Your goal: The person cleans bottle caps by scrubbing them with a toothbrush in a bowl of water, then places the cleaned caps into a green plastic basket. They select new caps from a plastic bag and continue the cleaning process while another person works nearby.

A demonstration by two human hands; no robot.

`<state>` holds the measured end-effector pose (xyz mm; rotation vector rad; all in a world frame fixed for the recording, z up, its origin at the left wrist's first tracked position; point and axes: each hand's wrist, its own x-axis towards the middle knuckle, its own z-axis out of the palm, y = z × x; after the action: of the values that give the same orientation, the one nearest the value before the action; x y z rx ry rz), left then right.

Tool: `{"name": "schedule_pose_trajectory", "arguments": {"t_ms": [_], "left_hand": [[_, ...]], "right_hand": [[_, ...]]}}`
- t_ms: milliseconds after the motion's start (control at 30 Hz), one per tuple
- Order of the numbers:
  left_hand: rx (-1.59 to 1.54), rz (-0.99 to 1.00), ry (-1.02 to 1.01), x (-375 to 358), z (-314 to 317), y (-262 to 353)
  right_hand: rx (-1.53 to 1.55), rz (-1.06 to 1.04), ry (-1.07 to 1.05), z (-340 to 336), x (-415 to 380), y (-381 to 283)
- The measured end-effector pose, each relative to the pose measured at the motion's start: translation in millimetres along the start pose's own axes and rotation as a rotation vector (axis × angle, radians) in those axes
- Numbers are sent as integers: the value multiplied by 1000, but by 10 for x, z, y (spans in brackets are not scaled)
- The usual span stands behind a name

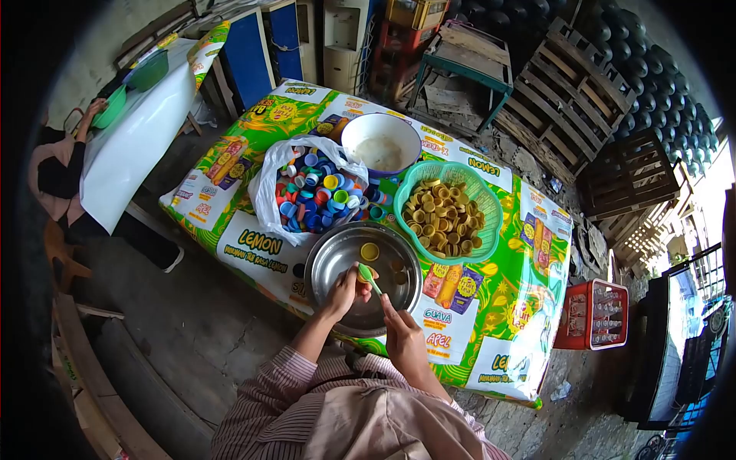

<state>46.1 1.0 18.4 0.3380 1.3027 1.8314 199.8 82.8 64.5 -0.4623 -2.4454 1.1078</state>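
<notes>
My left hand [343,290] pinches a green bottle cap [365,271] over the near side of a steel bowl [326,261]. My right hand [399,326] holds a thin tool whose tip meets that cap. A yellow cap [370,251] and a few others lie inside the bowl. Behind it sits a white plastic bag [270,184] full of mixed coloured caps [318,192]. To the right, a green basket [491,222] holds several gold caps [445,218]. A white bowl [381,142] with pale contents stands at the back.
Everything rests on a table covered by a green-and-yellow printed cloth [506,307]. A red bottle crate [598,314] stands on the floor at right. Wooden pallets [567,92] are stacked behind. Another person [61,169] sits at a white table at left.
</notes>
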Motion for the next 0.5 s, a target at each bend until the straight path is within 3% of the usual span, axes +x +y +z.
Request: {"name": "schedule_pose_trajectory", "arguments": {"t_ms": [167, 267, 367, 400, 500], "left_hand": [[-149, -22, -52, 12, -30, 5], [306, 66, 15, 71, -93, -1], [398, 34, 87, 43, -13, 120], [399, 90, 1, 61, -40, 130], [529, 58, 14, 73, -22, 138]], "right_hand": [[32, 18, 93, 11, -10, 30], [-97, 70, -9, 5, -17, 73], [-165, -3, 35, -61, -22, 117], [-167, 5, 40, -64, -48, 143], [-259, 3, -29, -133, -35, 167]]}}
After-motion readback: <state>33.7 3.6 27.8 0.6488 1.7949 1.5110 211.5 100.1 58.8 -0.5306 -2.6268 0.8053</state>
